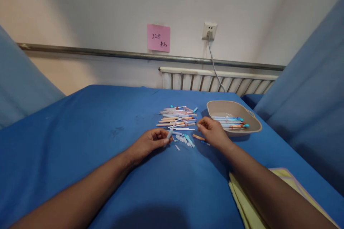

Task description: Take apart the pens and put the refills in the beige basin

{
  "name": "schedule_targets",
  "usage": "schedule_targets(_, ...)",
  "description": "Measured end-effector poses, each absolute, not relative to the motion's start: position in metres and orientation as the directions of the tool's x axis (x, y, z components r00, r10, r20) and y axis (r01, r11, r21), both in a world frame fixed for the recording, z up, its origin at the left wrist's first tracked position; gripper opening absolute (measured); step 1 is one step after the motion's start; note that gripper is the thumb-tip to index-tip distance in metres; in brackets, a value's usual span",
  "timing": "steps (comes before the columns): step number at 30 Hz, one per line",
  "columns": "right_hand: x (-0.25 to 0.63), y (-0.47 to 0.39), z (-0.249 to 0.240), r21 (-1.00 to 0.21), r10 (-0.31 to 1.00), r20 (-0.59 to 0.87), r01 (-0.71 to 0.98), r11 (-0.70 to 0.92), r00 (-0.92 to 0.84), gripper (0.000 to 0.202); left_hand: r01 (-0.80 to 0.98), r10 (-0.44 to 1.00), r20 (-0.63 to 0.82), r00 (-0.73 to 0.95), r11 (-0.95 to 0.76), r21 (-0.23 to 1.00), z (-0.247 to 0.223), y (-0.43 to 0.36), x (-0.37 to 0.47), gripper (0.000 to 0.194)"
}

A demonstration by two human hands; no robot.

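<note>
In the middle of the blue-covered table, my left hand pinches a pale pen barrel, its narrow end tilted up and to the right. My right hand is beside the pile with its fingers curled together; whether they hold something small I cannot make out. Between and beyond the hands lies a pile of pens and pen parts, with orange, white and pale blue barrels. Small whitish tips and a turquoise piece are scattered nearer me. An orange pen part lies just below my right fingers.
A beige basket holding several pens stands right of my right hand. Under my right forearm is a folded yellow cloth. Behind the table are a metal rail, a radiator and a plugged-in cord. Blue curtains hang at both sides.
</note>
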State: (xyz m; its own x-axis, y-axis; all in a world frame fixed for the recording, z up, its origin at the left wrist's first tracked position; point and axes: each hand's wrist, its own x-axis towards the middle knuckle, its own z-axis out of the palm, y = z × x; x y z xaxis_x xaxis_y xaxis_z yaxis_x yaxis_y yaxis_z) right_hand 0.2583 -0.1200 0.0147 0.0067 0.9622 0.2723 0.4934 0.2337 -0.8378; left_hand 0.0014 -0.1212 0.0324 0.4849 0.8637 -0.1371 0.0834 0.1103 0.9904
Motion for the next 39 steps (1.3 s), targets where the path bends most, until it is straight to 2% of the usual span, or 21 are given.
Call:
schedule_targets(6,0.245,-0.133,0.009,-0.61,0.956,0.205,0.736,0.293,-0.211,0.006,0.05,0.896,-0.152,0.418,0.144,0.988,0.021,-0.111,-0.002,0.029)
schedule_targets(11,0.236,-0.141,0.01,-0.495,0.946,0.159,0.806,0.324,-0.283,0.008,-0.06,0.881,-0.23,0.413,0.278,0.959,0.021,-0.112,-0.003,0.029)
schedule_targets(21,0.235,-0.144,0.013,-0.44,0.95,0.102,0.843,0.309,-0.295,0.016,-0.111,0.853,-0.264,0.45,0.346,0.931,0.024,-0.111,-0.006,0.024)
schedule_targets(25,0.24,-0.142,0.013,-0.458,0.95,0.087,0.835,0.305,-0.299,0.018,-0.115,0.855,-0.26,0.448,0.344,0.932,0.023,-0.111,-0.006,0.025)
schedule_targets(32,0.259,-0.132,0.026,-0.504,0.959,0.216,0.82,0.27,-0.183,0.013,-0.102,0.853,-0.271,0.446,0.349,0.932,0.024,-0.109,-0.004,0.025)
schedule_targets(35,0.266,-0.13,0.031,-0.444,0.973,0.186,0.872,0.206,-0.135,0.011,-0.096,0.852,-0.27,0.448,0.346,0.933,0.024,-0.109,-0.004,0.024)
schedule_targets(39,0.264,-0.133,0.028,-0.288,0.973,0.103,0.93,0.228,-0.206,0.015,-0.093,0.856,-0.277,0.436,0.349,0.933,0.024,-0.109,-0.004,0.026)
